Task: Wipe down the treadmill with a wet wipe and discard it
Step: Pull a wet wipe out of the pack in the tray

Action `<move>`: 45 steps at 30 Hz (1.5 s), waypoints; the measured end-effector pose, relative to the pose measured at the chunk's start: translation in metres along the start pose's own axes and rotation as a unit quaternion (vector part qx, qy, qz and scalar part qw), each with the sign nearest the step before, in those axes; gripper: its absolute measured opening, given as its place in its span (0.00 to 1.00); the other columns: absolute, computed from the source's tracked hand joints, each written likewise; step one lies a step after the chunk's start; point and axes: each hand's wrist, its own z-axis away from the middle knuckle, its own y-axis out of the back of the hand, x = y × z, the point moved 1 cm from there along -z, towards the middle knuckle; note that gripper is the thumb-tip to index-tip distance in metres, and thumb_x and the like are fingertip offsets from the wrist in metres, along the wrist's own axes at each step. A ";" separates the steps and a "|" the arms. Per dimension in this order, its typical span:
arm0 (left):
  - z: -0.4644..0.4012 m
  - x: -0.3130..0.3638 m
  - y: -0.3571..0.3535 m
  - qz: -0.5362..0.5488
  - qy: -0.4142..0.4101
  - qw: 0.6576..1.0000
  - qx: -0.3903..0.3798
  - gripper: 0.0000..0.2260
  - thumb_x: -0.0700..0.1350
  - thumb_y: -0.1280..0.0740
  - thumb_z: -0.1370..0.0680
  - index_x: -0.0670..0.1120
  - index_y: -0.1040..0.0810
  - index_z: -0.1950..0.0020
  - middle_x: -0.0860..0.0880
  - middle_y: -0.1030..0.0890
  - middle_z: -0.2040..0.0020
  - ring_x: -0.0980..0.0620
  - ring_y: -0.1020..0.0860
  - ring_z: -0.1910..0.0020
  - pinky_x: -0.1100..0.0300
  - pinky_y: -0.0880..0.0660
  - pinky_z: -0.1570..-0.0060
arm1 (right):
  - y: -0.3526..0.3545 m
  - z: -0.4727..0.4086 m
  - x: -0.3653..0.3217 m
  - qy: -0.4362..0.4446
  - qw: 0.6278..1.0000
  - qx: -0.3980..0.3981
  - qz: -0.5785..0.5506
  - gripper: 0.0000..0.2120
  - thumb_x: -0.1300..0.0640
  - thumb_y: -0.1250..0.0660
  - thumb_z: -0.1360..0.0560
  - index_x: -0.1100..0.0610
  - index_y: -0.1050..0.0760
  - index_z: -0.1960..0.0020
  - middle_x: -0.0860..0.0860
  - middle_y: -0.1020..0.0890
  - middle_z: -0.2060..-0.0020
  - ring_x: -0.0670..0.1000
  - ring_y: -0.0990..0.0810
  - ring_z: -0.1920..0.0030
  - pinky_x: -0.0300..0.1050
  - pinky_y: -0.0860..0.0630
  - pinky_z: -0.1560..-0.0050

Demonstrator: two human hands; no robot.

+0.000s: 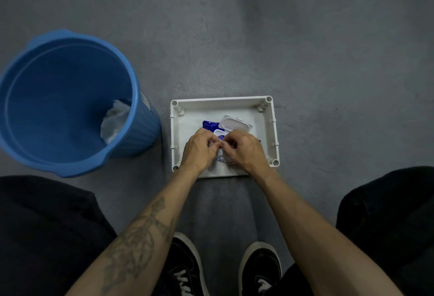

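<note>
A blue and white pack of wet wipes [210, 124] lies in a white plastic tray [272, 131] on the grey floor. Its white flip lid [234, 124] stands open at the far side. Both of my hands are over the pack's opening. My left hand [199, 149] and my right hand [244, 151] have curled fingertips that meet at the opening and pinch something white there; what exactly they hold is hidden by the fingers. A blue bin [68, 100] stands to the left of the tray. The treadmill is out of view.
Crumpled white material [114, 120] lies inside the blue bin against its right wall. My black shoes [258, 270] and dark trouser legs fill the bottom of the view. Grey floor [258, 37] stretches beyond the tray.
</note>
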 end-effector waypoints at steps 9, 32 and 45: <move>0.001 -0.001 0.001 -0.030 -0.019 0.999 0.003 0.03 0.39 0.30 0.21 0.45 0.20 0.55 0.48 0.21 0.48 0.48 0.21 0.50 0.49 0.22 0.44 | 0.004 -0.008 0.010 -0.146 0.976 0.060 -0.147 0.02 0.58 0.31 0.24 0.55 0.22 0.55 0.50 0.17 0.61 0.51 0.19 0.60 0.49 0.22 0.54; 0.007 0.006 0.005 -0.074 -0.013 0.997 0.000 0.02 0.38 0.32 0.21 0.41 0.21 0.53 0.45 0.20 0.50 0.47 0.21 0.51 0.56 0.25 0.51 | 0.016 -0.024 -0.004 -0.350 0.683 0.220 -0.602 0.16 0.61 0.49 0.15 0.69 0.31 0.34 0.65 0.16 0.46 0.57 0.14 0.54 0.47 0.16 0.60; 0.007 0.027 0.017 0.020 -0.024 0.991 0.129 0.14 0.59 0.37 0.18 0.48 0.26 0.44 0.52 0.27 0.47 0.50 0.24 0.49 0.55 0.27 0.48 | 0.008 -0.022 -0.013 -0.354 0.761 0.166 -0.518 0.10 0.59 0.45 0.23 0.56 0.27 0.60 0.54 0.27 0.69 0.53 0.28 0.68 0.44 0.33 0.70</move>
